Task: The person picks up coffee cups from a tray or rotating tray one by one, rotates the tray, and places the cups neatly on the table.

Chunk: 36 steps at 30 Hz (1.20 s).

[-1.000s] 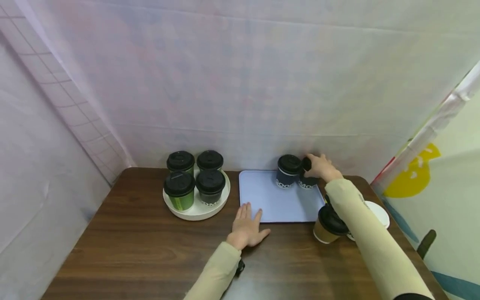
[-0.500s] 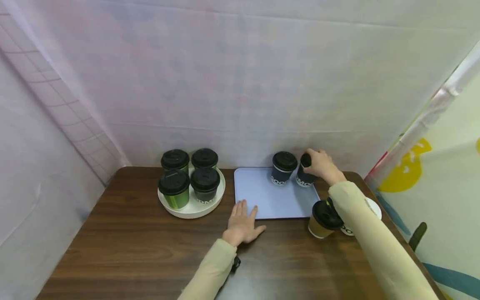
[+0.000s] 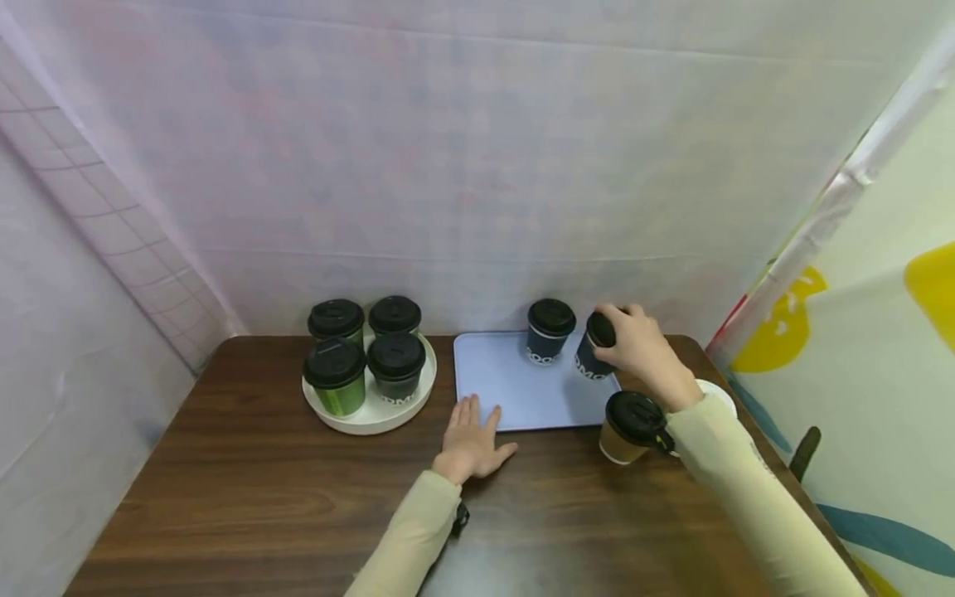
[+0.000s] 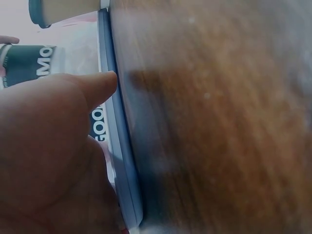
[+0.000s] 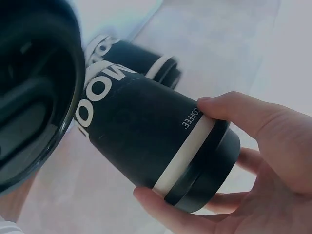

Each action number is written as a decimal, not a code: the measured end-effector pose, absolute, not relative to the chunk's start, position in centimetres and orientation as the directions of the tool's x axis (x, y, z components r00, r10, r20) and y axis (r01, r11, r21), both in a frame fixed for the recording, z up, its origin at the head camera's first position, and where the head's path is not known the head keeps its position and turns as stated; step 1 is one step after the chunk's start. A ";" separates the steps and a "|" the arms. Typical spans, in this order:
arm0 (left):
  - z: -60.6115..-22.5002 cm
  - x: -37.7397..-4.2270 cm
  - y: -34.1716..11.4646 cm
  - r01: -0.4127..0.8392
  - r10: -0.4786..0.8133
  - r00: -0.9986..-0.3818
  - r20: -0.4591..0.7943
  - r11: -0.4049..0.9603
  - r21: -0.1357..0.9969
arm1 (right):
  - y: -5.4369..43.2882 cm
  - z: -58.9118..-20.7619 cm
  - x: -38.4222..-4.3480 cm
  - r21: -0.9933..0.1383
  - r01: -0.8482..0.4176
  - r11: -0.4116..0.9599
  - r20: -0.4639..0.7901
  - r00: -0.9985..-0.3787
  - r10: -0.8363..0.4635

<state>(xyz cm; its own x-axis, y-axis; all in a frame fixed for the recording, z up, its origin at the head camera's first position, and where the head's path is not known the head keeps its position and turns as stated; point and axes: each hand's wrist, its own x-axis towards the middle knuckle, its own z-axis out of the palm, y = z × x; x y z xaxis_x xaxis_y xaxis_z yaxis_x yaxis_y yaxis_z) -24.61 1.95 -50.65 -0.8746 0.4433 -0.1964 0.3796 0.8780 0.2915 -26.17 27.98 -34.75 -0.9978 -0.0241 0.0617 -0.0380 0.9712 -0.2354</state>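
Observation:
My right hand (image 3: 642, 352) grips a navy paper coffee cup (image 3: 591, 358) near its black lid, tilted over the right part of a pale blue tray (image 3: 515, 398). In the right wrist view, thumb and fingers wrap the lid end of this coffee cup (image 5: 146, 126), and white lettering runs round its base. A second navy cup (image 3: 543, 347) stands upright on the tray, just to the left. My left hand (image 3: 470, 444) lies with straight, spread fingers at the tray's front left edge; in the left wrist view its thumb overlaps the tray's rim (image 4: 119, 141).
On the left, a round white tray (image 3: 366, 425) carries several lidded cups, including a green one (image 3: 343, 400) and a grey one (image 3: 397, 387). A tan cup (image 3: 619, 446) stands by the blue tray's front right corner. My right sleeve partly hides a white round object (image 3: 718, 391).
My right hand has tipped the navy cup and brought it slightly forward from the tray's back right. The left hand keeps its place at the tray edge. The head view has shifted a little.

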 end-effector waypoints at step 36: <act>-50.5 -24.8 1.8 0.381 0.456 -0.869 -0.192 0.865 0.326 | 30.2 -35.6 -7.3 -0.171 -0.155 0.973 0.320 -0.943 -0.094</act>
<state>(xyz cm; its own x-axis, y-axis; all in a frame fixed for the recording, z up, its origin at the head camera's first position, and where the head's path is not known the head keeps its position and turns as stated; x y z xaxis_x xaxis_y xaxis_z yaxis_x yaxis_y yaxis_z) -24.79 1.80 -50.47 -0.8693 0.4555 -0.1918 0.3812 0.8649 0.3265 -7.28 30.21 -35.57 -0.9427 -0.0942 0.3202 -0.1553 0.9730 -0.1708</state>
